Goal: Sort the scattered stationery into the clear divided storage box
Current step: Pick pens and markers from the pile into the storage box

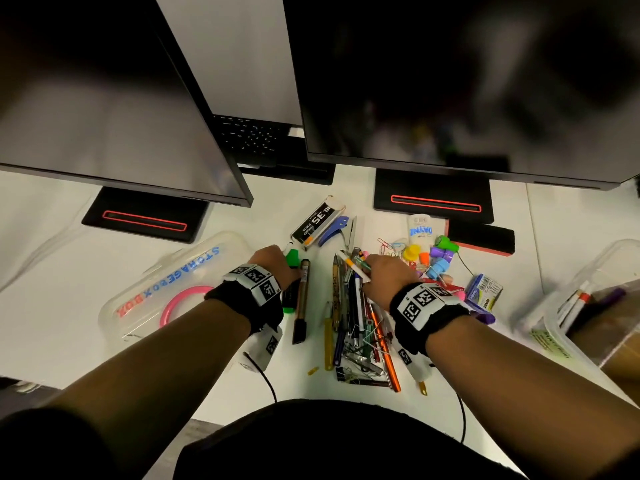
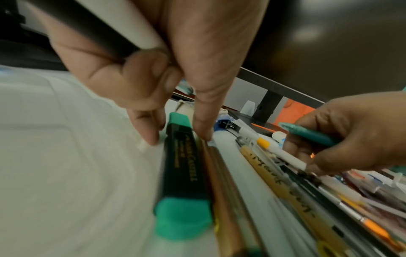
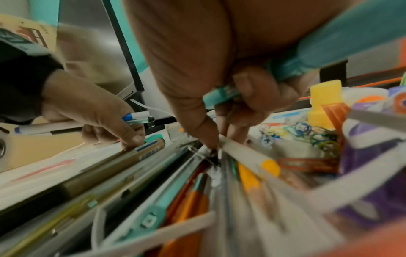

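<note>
The sorting looks barely begun. Most of the stationery lies loose on the surface (image 1: 485, 341): a pile of pens (image 1: 356, 323) at the centre, clips, caps and small bits at about 2 o'clock from it, a staple box (image 1: 317, 220) at 12 o'clock.

The left hand (image 1: 272, 261) already clutches a pen or two in its curled fingers (one white and black barrel shows in the left wrist view), while its thumb and forefinger come down on either side of the green highlighter (image 2: 182, 175), at 9 o'clock of the pile; whether they have yet closed on it I cannot tell.

The right hand (image 1: 381, 275) holds a teal pen (image 3: 329, 52) in its curled fingers, and its fingertips pinch a white pen (image 2: 279, 149) with an orange band at the top of the pile.

The clear box (image 1: 166, 282), marked STORAGE BOX, lies at 9 o'clock of the left hand; only a pink ring (image 1: 180, 303) shows through it. Another clear container (image 1: 588, 306) stands at 3 o'clock with a few markers in it. Which is the divided one I cannot tell. Nearly everything is left to do.
</note>
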Tool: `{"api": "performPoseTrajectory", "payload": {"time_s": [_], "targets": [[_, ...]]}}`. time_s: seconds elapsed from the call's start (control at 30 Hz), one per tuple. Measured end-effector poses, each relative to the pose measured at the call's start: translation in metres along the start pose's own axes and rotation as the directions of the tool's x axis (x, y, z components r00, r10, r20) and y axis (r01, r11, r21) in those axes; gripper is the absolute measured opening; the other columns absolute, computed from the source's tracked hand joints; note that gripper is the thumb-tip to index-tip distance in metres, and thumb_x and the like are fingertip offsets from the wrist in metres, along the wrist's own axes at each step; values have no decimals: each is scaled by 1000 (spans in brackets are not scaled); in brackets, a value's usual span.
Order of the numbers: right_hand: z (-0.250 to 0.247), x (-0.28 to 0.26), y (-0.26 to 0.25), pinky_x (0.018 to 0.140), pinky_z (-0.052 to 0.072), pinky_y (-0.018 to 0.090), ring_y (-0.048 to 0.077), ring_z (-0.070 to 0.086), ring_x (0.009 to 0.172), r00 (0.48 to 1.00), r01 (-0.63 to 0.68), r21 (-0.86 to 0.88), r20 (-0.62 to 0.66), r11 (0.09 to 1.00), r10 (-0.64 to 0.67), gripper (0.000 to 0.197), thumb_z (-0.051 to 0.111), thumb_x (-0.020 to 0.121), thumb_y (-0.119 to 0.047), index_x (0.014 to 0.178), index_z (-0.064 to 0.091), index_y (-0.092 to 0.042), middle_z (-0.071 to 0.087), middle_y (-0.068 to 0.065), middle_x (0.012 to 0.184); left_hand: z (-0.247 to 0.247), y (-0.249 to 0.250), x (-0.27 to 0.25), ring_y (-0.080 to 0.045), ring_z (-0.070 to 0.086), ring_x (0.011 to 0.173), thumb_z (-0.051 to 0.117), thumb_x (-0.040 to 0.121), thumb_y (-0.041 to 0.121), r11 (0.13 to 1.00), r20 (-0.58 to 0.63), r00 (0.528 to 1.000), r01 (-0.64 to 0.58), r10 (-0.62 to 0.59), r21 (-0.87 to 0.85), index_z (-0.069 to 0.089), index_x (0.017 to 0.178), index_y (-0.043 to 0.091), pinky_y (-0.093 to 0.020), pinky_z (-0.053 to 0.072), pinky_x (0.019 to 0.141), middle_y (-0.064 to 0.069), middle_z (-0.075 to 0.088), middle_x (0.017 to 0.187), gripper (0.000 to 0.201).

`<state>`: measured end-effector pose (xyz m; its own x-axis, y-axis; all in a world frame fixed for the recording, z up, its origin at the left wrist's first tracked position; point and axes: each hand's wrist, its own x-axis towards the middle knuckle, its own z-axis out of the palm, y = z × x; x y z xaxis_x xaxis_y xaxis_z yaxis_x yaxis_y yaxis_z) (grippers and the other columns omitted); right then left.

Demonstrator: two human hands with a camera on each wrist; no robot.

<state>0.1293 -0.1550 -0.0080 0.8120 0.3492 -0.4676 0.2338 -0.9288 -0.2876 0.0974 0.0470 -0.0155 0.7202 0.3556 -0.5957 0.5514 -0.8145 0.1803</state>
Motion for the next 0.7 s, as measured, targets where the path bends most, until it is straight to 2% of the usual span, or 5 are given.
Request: {"api": "performPoseTrajectory", "payload": {"time_s": [0.2,0.43,0.53,0.63,0.7], "targets": [[-10,0,9,69,36,27,25,49,83,993,-116,138,17,984,115,14,57,83,-22,89,48,-12,58,12,98,5,0,2,-31,58,104,59,86,35,1000,6,1000,-25,25,-7,52,110,3,-32,43,78,-16,60,115,40],[-18,1,20,70,33,29,25,46,81,974,-218,243,-4,945,226,31,44,94,-33,71,44,-12,49,10,87,12,0,-6,-31,60,96,49,89,40,995,10,999,-52,51,79,59,102,4,-27,40,71,-15,64,107,39],[-20,1,21,73,38,30,25,50,86,959,-268,271,-17,925,283,29,41,96,-31,93,53,-4,52,13,93,6,-1,-7,-26,55,85,52,86,38,994,26,998,-54,51,100,59,99,8,-27,40,70,-12,64,105,33],[-17,2,18,86,45,35,31,57,107,953,-282,233,-46,931,300,37,38,99,-29,115,54,0,59,18,116,1,1,-7,-24,50,83,51,86,33,998,6,999,-49,49,28,55,94,11,-28,40,71,-12,63,108,24],[-12,3,14,92,44,34,31,54,116,960,-261,173,-58,950,274,36,38,99,-25,122,52,-1,56,17,126,2,5,-9,-27,54,90,51,87,43,998,18,998,-58,57,15,57,103,10,-30,42,75,-11,62,112,37]]}}
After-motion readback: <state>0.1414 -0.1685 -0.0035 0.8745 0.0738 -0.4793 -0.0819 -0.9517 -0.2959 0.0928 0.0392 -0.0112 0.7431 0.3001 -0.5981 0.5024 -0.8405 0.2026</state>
